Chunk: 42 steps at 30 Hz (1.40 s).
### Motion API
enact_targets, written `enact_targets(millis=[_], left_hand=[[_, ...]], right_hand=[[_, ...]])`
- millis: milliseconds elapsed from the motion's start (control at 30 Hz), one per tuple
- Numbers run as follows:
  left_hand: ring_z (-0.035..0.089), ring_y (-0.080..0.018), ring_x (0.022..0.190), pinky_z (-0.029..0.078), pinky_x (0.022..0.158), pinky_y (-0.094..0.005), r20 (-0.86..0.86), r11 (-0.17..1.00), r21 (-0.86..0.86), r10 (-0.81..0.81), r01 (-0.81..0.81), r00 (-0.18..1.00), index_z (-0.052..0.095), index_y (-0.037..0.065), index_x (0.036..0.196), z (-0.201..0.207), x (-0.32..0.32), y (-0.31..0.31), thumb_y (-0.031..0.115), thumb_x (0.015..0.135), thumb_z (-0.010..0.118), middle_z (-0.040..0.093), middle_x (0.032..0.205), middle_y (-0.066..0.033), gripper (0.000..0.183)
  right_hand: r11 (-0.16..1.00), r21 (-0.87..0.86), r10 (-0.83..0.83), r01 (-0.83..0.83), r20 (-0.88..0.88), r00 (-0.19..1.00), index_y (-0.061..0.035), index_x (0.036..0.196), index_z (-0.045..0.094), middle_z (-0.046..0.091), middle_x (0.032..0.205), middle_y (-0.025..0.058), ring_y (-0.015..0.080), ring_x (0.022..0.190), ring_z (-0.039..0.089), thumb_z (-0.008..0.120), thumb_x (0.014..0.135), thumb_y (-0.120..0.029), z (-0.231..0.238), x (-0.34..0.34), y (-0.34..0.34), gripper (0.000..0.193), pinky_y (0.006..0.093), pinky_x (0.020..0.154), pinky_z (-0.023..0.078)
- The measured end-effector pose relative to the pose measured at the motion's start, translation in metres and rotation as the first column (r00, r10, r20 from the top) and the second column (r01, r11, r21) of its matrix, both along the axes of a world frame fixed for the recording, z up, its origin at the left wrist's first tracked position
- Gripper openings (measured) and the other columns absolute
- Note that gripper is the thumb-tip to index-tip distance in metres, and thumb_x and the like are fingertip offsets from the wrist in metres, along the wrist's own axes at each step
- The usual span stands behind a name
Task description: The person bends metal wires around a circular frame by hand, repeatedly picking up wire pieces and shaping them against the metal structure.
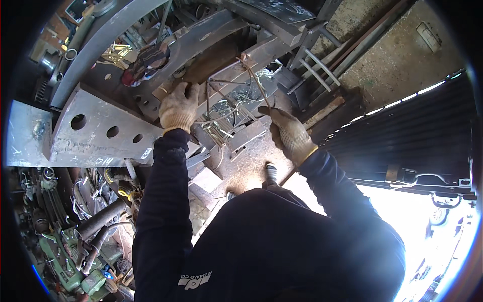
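Observation:
My left hand [178, 106], in a tan work glove, rests with curled fingers on the edge of a rusty steel piece [211, 60] among stacked steel scrap. My right hand [291, 135], gloved the same way, is closed around a thin metal rod [255, 83] that sticks up and to the left. Between the two hands lies a tangle of thin wires and rods [226, 113] on flat steel bars. Both dark sleeves come up from the lower edge.
A thick grey steel plate with three round holes [100, 132] lies at the left. A curved steel beam [95, 45] arcs above it. Green machine parts and hoses [75, 251] fill the lower left. A dark ribbed panel [412, 141] stands at the right.

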State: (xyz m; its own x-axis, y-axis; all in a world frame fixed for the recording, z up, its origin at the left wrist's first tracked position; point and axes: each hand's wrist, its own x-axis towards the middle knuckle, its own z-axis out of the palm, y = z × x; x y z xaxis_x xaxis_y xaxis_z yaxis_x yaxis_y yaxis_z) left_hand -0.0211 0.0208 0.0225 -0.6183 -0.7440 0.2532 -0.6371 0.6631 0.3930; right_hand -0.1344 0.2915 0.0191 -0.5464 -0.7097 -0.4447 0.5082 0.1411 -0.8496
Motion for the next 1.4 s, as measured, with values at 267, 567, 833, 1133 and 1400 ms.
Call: enact_targets(millis=[267, 567, 833, 1133, 1400], left_hand=[[0.067, -0.0397, 0.096, 0.053, 0.083, -0.0467, 0.052, 0.996, 0.028, 0.079, -0.081, 0.996, 0.071, 0.013, 0.108, 0.002, -0.001, 0.005, 0.051, 0.092, 0.058, 0.071, 0.101, -0.0196, 0.043], [0.069, -0.0399, 0.092, 0.055, 0.080, -0.0488, 0.049, 0.996, -0.046, 0.078, -0.075, 0.996, 0.070, 0.014, 0.105, -0.007, -0.002, 0.001, 0.052, 0.092, 0.058, 0.072, 0.093, -0.0168, 0.042], [0.068, -0.0396, 0.094, 0.054, 0.082, -0.0495, 0.032, 0.998, -0.040, 0.055, -0.054, 0.998, 0.070, 0.015, 0.105, -0.008, 0.000, -0.001, 0.050, 0.093, 0.057, 0.072, 0.098, -0.0171, 0.039], [0.068, -0.0389, 0.093, 0.053, 0.083, -0.0458, -0.011, 0.999, -0.042, 0.034, -0.034, 0.999, 0.073, 0.011, 0.103, -0.005, 0.000, 0.001, 0.041, 0.091, 0.061, 0.071, 0.098, -0.0185, 0.034], [0.067, -0.0380, 0.098, 0.052, 0.087, -0.0445, 0.039, 0.998, 0.022, 0.065, -0.066, 0.997, 0.072, 0.009, 0.105, 0.005, -0.004, 0.006, 0.043, 0.091, 0.061, 0.071, 0.103, -0.0178, 0.038]], right_hand=[[1.000, 0.008, 0.015, -0.015, -0.079, 0.997, -0.0073, 0.129, 0.062, 0.044, 0.058, -0.0046, 0.0055, 0.044, 0.037, 0.052, 0.102, -0.039, -0.014, -0.001, -0.009, 0.043, 0.0222, 0.040, 0.029], [0.784, -0.043, -0.535, 0.620, 0.461, 0.708, -0.0132, 0.127, 0.060, 0.045, 0.063, -0.0041, 0.0097, 0.045, 0.039, 0.050, 0.101, -0.037, -0.012, 0.067, -0.092, 0.036, 0.0256, 0.039, 0.031], [0.994, -0.082, -0.056, 0.070, 0.163, 0.985, -0.0099, 0.122, 0.066, 0.048, 0.061, -0.0016, 0.0087, 0.043, 0.039, 0.047, 0.102, -0.036, -0.022, -0.010, -0.038, 0.038, 0.0264, 0.038, 0.029], [0.993, -0.099, 0.027, -0.068, -0.369, 0.929, -0.0067, 0.122, 0.064, 0.048, 0.061, -0.0015, 0.0085, 0.045, 0.041, 0.047, 0.103, -0.039, -0.031, -0.011, -0.038, 0.042, 0.0253, 0.041, 0.031], [0.881, -0.017, -0.436, 0.472, 0.356, 0.826, -0.0072, 0.127, 0.058, 0.055, 0.089, 0.0026, 0.0120, 0.070, 0.051, 0.051, 0.099, -0.054, -0.031, 0.027, -0.080, 0.055, 0.0280, 0.067, 0.048]])
